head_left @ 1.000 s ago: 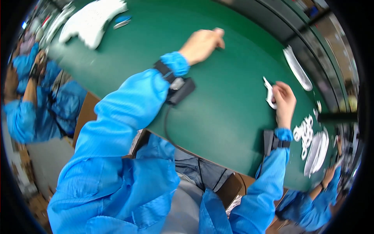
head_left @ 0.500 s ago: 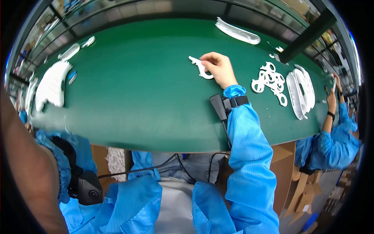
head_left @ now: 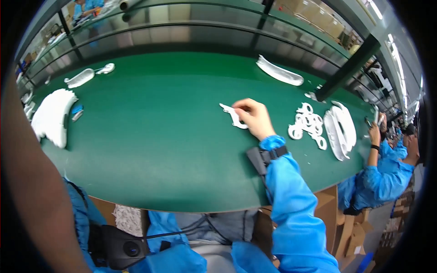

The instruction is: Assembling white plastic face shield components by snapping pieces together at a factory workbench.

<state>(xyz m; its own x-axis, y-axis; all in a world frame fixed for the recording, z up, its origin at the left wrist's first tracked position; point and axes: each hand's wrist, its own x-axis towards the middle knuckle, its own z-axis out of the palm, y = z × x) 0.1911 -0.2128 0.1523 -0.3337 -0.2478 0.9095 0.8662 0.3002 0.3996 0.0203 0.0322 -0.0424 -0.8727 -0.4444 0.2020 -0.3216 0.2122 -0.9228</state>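
On the green table, my right hand (head_left: 256,119) pinches a small white plastic part (head_left: 233,116) with a ring at one end and a narrow arm at the other. The ring end is partly covered by my fingers. My left forearm (head_left: 36,182) rises close up along the left edge, its hand out of the picture. Right of my right hand lies a loose group of similar white ring-shaped parts (head_left: 308,122).
Long curved white shells (head_left: 337,132) stand at the right, with another shell (head_left: 281,73) at the back. White shells (head_left: 52,116) and a small blue item (head_left: 76,111) lie at the left. A dark post (head_left: 348,68) rises back right. A co-worker (head_left: 378,177) sits at the right.
The view has tilted up, so the table and everything on it sit lower in the picture. My right hand keeps its pinch on the white ring part at about the same spot.
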